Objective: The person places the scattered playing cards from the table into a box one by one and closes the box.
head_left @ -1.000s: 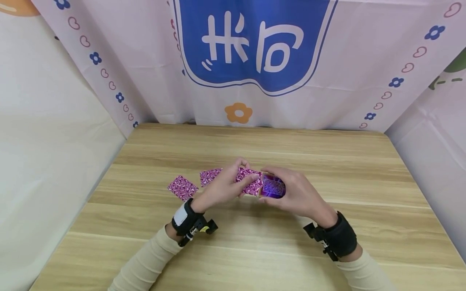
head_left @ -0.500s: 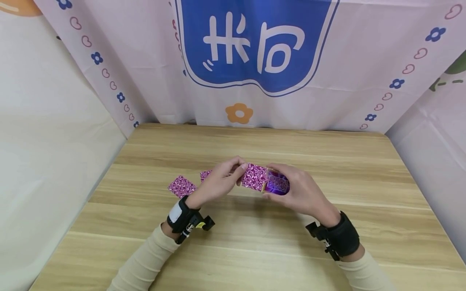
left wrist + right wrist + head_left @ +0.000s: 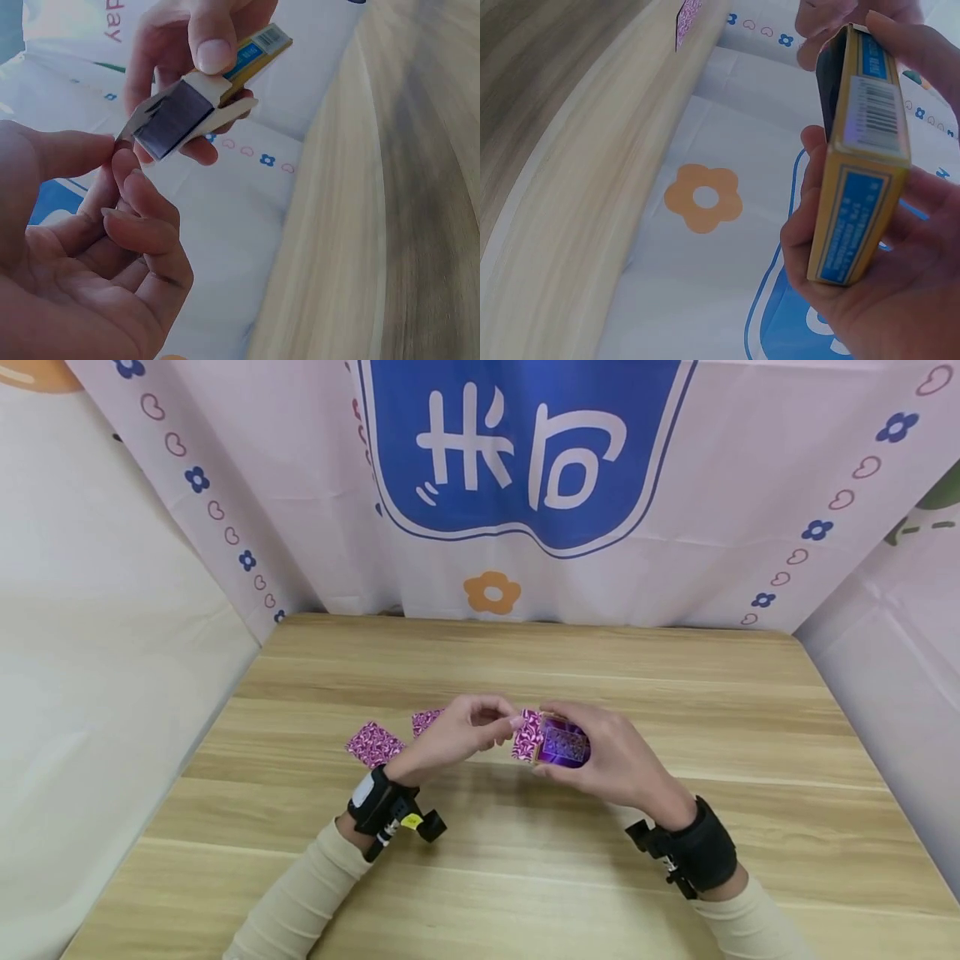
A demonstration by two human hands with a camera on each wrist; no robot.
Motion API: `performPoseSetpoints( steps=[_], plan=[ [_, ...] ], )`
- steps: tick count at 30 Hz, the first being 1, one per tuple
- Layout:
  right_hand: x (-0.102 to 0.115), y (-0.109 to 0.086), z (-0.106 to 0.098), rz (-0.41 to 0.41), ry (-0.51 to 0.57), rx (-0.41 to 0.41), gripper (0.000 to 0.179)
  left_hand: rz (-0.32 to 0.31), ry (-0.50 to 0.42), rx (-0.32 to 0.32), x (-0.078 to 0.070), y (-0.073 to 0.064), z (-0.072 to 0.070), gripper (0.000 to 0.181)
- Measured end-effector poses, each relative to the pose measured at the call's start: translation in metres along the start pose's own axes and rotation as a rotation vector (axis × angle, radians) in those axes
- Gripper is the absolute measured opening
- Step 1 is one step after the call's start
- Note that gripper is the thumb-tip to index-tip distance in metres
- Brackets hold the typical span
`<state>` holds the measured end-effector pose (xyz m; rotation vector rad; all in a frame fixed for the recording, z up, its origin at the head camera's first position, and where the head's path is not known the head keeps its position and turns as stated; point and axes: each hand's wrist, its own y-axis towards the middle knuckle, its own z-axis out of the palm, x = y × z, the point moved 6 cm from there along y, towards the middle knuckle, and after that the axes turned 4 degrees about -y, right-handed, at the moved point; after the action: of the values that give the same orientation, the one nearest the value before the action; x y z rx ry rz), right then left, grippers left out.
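My right hand (image 3: pixel 615 753) grips a card box (image 3: pixel 564 747) with a purple face, gold and blue sides and a barcode. Its open end faces my left hand (image 3: pixel 468 731). A magenta-and-white patterned playing card (image 3: pixel 528 737) sticks partly out of that end. In the left wrist view, my left thumb and index finger pinch the thin edge of a card (image 3: pixel 129 129) at the mouth, beside the dark packed stack (image 3: pixel 176 120) inside. Box flaps (image 3: pixel 232 118) stand folded out around it.
On the wooden table (image 3: pixel 525 877), to the left, lies a patterned card (image 3: pixel 375 745). Another card (image 3: pixel 426 722) is partly hidden behind my left hand. A printed cloth (image 3: pixel 420 568) hangs along the back edge, with white cloth at both sides.
The patterned card sticks out of the box less than before. My left hand has shifted, thumb now at the card's outer edge. My right hand and the box have barely moved.
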<state>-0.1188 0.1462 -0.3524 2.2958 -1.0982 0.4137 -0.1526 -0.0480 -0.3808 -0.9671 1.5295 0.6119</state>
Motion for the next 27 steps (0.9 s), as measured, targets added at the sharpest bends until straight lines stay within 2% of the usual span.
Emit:
performPoseSetpoints(
  steps=[3,18,27],
  plan=[
    [0.001,0.000,0.001,-0.007,0.000,-0.001,0.075,-0.018,-0.016,0.003,0.004,0.001,-0.001,0.018],
    [0.001,0.000,0.001,-0.024,0.000,0.010,0.073,0.010,-0.019,-0.007,0.010,0.005,0.003,0.017],
    [0.005,0.000,0.004,-0.029,-0.003,0.025,0.074,0.001,-0.023,0.003,0.012,0.006,0.010,0.018]
  ],
)
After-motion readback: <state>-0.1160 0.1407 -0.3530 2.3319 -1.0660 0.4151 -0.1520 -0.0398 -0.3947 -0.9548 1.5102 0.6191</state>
